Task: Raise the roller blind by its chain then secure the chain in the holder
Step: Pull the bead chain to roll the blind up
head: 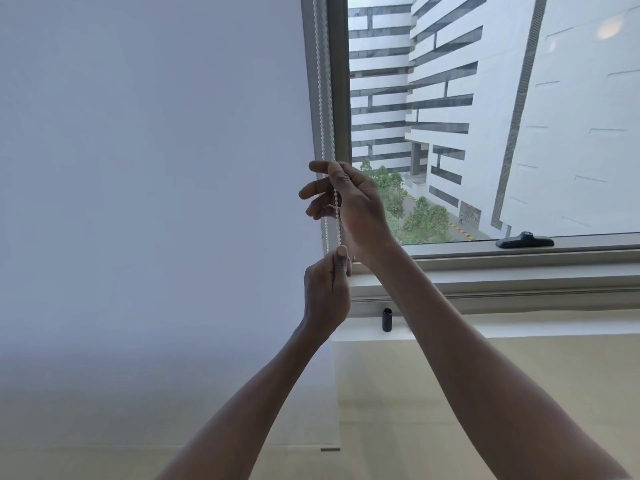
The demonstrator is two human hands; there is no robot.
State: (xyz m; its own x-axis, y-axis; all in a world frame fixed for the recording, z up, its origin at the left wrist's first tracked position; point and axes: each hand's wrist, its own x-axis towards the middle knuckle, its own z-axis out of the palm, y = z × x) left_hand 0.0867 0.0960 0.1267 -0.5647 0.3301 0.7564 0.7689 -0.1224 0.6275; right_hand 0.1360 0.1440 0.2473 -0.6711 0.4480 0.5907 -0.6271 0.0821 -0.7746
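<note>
A white roller blind covers the left window, its bottom bar hanging low near the wall. The white beaded chain runs down in two strands along the grey window frame. My right hand pinches one strand between thumb and forefinger, with the other fingers spread apart. Below it, my left hand is closed on the chain, thumb up. A small black cylindrical chain holder is fixed under the sill, to the right of my left hand.
The grey window frame stands right behind the chain. A black window handle lies on the lower frame at the right. A pale sill ledge runs across below the glass. Buildings and trees show outside.
</note>
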